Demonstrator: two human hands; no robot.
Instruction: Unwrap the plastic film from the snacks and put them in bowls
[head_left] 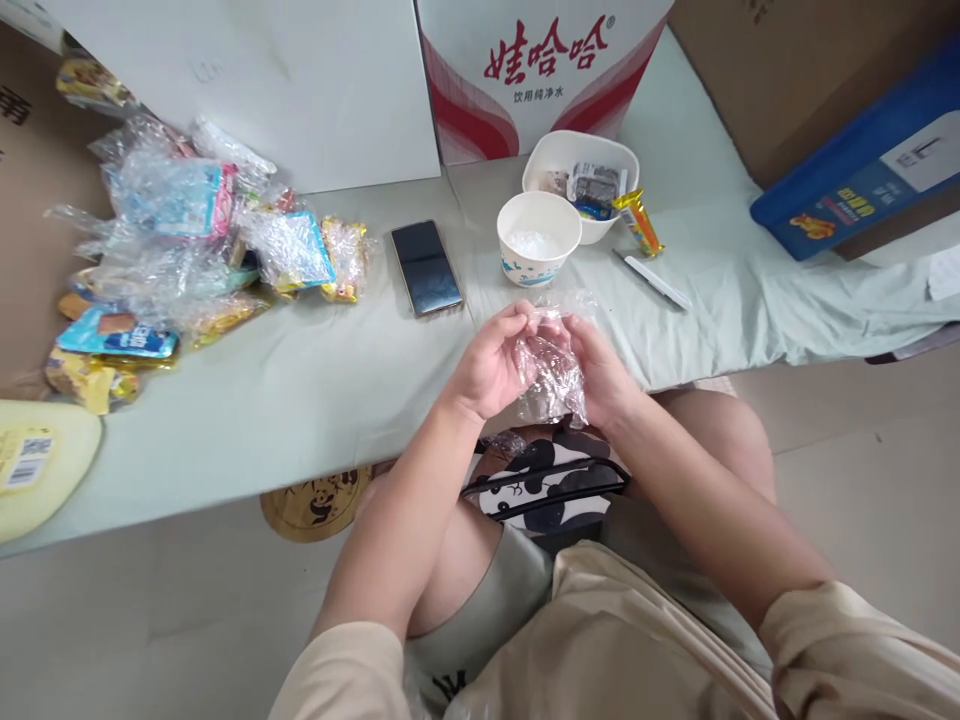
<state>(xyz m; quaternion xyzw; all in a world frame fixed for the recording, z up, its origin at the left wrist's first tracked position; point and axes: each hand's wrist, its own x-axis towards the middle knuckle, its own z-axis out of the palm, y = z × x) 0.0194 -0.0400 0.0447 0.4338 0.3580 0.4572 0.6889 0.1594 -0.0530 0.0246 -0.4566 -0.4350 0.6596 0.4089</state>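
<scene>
Both of my hands are together at the table's front edge, holding a crinkled clear plastic wrapper (553, 378). My left hand (493, 362) pinches it from the left, thumb and fingers pressed together. My right hand (600, 370) is closed on its right side, with the fingertips partly hidden behind the plastic. Just beyond them stands a white paper bowl (537, 243) with some clear plastic inside. Behind that bowl is a white plastic bowl (582, 165) holding small packaged items. A yellow snack packet (640, 224) leans at its right side, and a white pen-like tool (654, 281) lies nearby.
A phone (426, 267) lies left of the bowls. Farther left is a heap of snack packets and plastic wrappers (169, 250). White boxes (555, 75) stand at the back, a blue box (862, 160) at the right. A black-and-white patterned bag (551, 485) is on my lap.
</scene>
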